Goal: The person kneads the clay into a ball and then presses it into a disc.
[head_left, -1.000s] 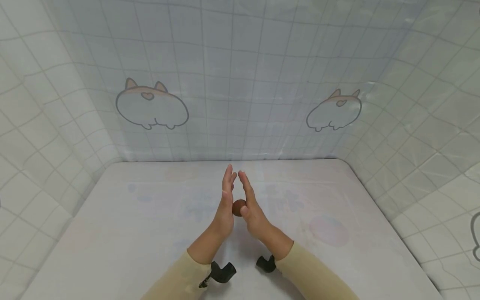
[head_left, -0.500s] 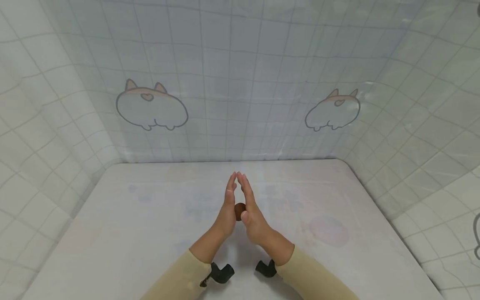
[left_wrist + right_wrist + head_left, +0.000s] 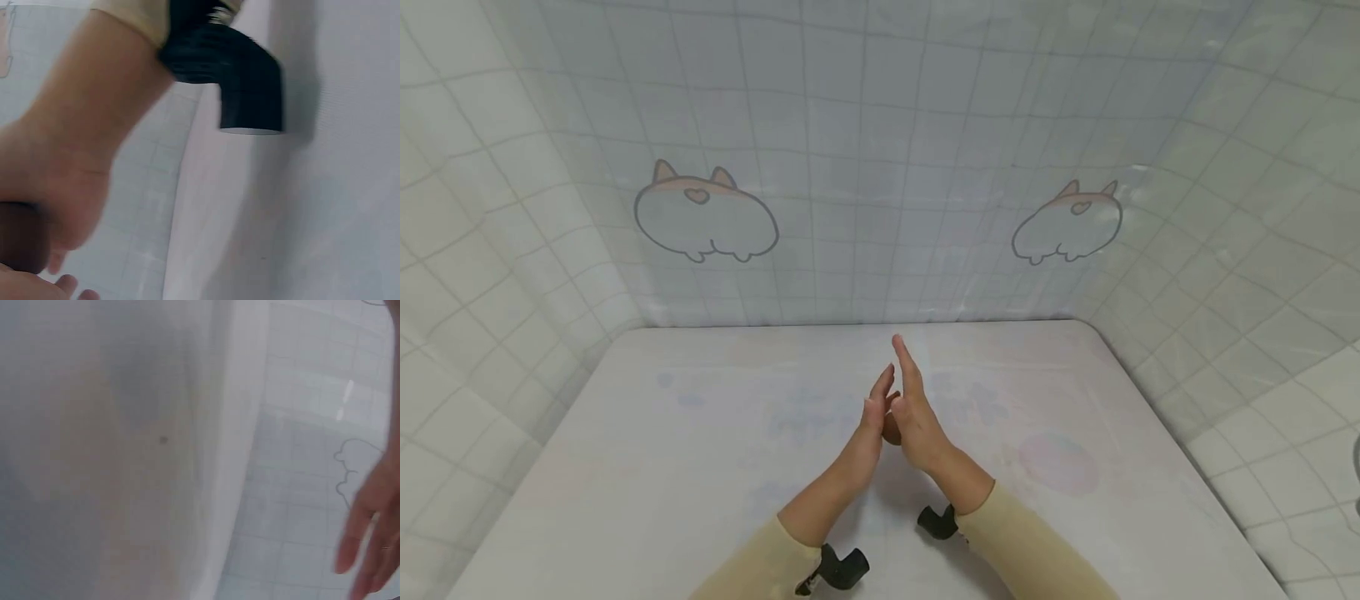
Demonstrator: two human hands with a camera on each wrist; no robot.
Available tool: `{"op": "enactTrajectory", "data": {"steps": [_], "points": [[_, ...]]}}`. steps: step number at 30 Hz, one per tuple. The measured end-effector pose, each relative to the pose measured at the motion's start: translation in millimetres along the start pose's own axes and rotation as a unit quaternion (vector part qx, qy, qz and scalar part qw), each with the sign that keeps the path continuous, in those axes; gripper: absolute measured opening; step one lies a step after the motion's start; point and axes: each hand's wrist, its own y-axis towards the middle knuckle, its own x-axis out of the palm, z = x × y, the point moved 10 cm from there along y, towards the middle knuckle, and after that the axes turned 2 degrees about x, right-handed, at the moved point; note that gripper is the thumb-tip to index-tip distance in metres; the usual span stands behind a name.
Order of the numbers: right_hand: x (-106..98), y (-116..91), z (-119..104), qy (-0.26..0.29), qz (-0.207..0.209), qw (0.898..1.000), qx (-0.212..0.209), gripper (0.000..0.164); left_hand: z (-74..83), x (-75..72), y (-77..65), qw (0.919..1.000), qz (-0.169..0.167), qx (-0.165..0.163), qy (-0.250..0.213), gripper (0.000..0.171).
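Note:
A small brown ball point(image 3: 891, 429) is held between the palms in the head view, partly hidden by them. It shows larger and blurred as a dark brown ball point(image 3: 24, 237) at the left edge of the left wrist view. My left hand point(image 3: 867, 437) presses on its left side, fingers extended up and forward. From the right, my right hand point(image 3: 919, 427) lies against the ball with straight fingers, its tips reaching farther forward than the left ones. A hand point(image 3: 375, 531) appears blurred at the right edge of the right wrist view, where the ball does not show.
Both hands are above a pale table point(image 3: 700, 467) with faint printed patches. Grid-patterned sheeting point(image 3: 880, 167) with cartoon animals surrounds it at the back and sides. Black curved pieces point(image 3: 844, 569) sit at both sleeve cuffs.
Both hands have shifted slightly right with the ball between them. The right hand has slid forward and the left hand back, so their fingertips, nearly level before, are now offset.

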Motion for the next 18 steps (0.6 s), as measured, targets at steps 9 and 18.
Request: {"op": "enactTrajectory", "data": {"steps": [9,18], "points": [[13.7,-7.0,8.1,0.007,-0.041,0.999,0.021,0.08,30.2,-20.6,3.2,0.9895,0.055,0.1,-0.089,0.079],[26.6,-9.8,-12.3,0.059,-0.074,0.994,-0.052,0.087,39.5,-40.3,5.1,0.9809,0.127,0.138,-0.052,0.078]]}}
